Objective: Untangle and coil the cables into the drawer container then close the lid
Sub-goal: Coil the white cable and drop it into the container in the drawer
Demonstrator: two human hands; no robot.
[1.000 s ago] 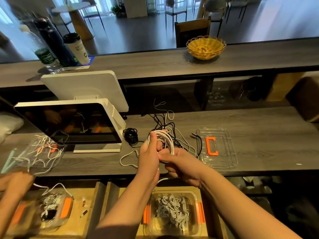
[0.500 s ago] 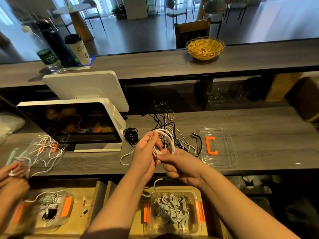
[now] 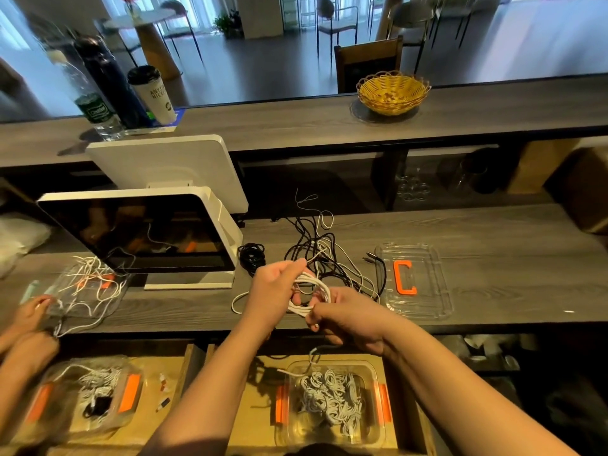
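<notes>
Grey wood-grain counter (image 3: 493, 232); clear ribbed lid (image 3: 424, 291) lies flat. Open clear container (image 3: 330, 403) below. Left hand (image 3: 273, 291) has risen, gripping white cable coil (image 3: 311, 291) mid-air above the counter's near edge; right hand (image 3: 348, 315) pinches it.

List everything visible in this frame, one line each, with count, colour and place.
white cable coil: 1, white, held between both hands
cable tangle: 1, black and white, on counter
black cable bundle: 1, black, beside monitor
lid: 1, clear with orange clasp, on counter right
container: 1, clear, orange latches, in drawer, holds white cables
monitor: 1, white frame, counter left
basket: 1, yellow, upper shelf
left hand: 1, grips coil
right hand: 1, pinches coil
</notes>
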